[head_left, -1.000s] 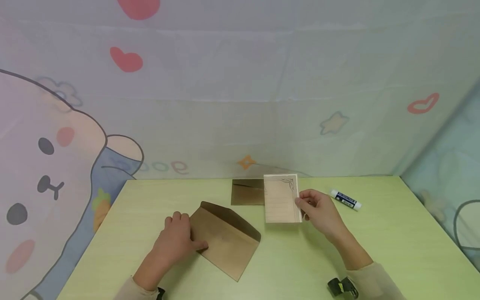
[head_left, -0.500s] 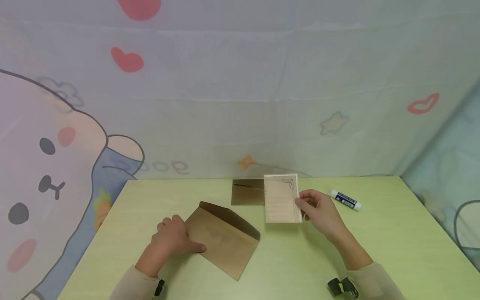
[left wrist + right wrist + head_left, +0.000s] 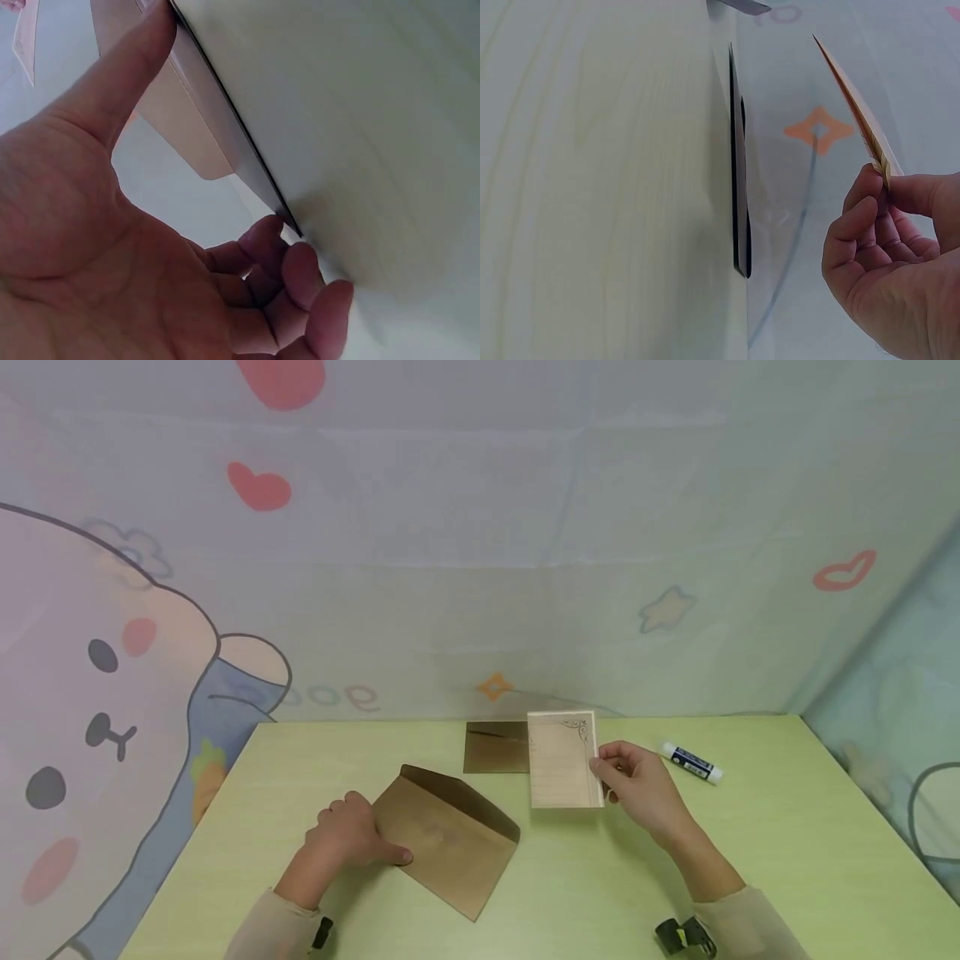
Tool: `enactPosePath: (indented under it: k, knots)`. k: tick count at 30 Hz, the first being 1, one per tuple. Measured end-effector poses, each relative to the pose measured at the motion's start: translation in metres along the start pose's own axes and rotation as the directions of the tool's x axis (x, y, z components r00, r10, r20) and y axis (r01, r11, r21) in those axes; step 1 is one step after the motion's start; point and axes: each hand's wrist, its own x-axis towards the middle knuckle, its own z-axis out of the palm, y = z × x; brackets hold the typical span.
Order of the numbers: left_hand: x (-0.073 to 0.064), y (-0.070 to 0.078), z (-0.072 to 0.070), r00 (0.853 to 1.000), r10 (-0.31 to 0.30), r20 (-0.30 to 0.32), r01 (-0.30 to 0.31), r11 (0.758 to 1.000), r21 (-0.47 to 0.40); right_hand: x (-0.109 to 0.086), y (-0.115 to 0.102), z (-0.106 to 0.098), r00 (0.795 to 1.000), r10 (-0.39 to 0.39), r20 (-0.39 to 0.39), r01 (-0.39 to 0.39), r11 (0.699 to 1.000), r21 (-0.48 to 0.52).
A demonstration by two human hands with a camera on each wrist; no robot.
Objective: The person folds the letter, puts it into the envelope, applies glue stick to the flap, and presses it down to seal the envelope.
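A brown envelope (image 3: pixel 450 852) lies slantwise in front of me, its dark-lined flap raised on the far side. My left hand (image 3: pixel 341 833) holds it by the left edge, thumb over the front. In the left wrist view the curled fingertips meet the corner of the envelope (image 3: pixel 199 131). With thumb and fingers my right hand (image 3: pixel 641 785) pinches the right edge of some lined letter paper (image 3: pixel 562 768) with a scroll ornament in its corner. The right wrist view shows this paper (image 3: pixel 855 105) edge-on, its layers slightly parted, raised off the table.
Behind the letter paper, a darker brown envelope (image 3: pixel 495 752) lies at the table's back edge, partly hidden. A glue stick (image 3: pixel 692 762) with white ends lies right of my right hand. A printed cloth (image 3: pixel 420 568) hangs directly behind the table (image 3: pixel 787 827).
Over the last second my left hand has shifted slightly left along the envelope's edge, its thumb still on the front. The right hand and letter paper have stayed in place.
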Motion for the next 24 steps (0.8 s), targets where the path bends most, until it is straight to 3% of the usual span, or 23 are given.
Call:
enactPosePath:
  k: [15,21,24]
  knots:
    - [0.0048,-0.0048,0.0026,1.000,-0.017,0.000,0.017,0.999,-0.031,-0.0006,0.0008,0.0001,1.000,-0.006,-0.001,0.006,1.000,0.001]
    - [0.0038,-0.0020,0.0024,1.000,-0.008,-0.019,0.007,0.998,-0.069,0.0000,0.0017,0.0000,1.000,-0.005,-0.002,0.005,1.000,0.003]
    - [0.0037,-0.0026,0.0041,0.998,0.015,-0.059,-0.024,0.990,-0.139,0.0001,0.0012,0.0002,1.000,-0.003,0.002,0.003,1.000,0.007]
